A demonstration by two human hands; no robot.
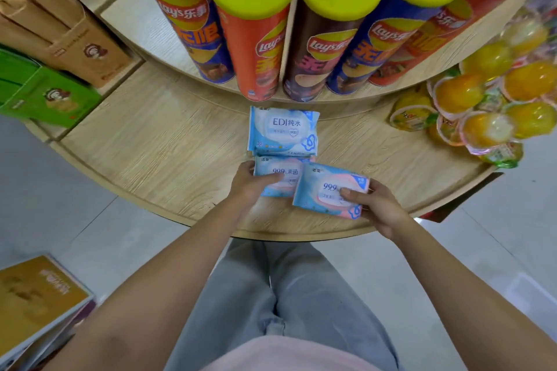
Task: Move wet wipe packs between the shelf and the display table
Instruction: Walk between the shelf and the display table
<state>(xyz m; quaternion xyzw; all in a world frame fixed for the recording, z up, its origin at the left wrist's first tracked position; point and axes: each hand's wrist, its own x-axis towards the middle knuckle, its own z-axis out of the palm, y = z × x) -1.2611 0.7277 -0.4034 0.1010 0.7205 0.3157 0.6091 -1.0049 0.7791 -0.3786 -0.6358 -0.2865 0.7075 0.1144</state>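
At the lower tier of the round light-wood display table [144, 141], the step in hand looks like setting down or gathering packs near its front edge. The left hand [248, 182] grips the left end of a soft blue-and-pink wet wipe pack [278, 179] printed "999", thumb across its top. The right hand [375, 205] pinches the right end of a second blue-and-pink pack [325, 190], also "999", which overlaps the first. Whether either pack rests on the wood or is lifted is hard to tell. Just behind them a pale blue wet wipe pack [283, 129] reading "EDI 纯水" lies flat. The next move calls for squaring the two packs beside it, or lifting both cleanly, without nudging the tall yellow-lidded crisp cans [256, 48] marked "Lay's 乐事".
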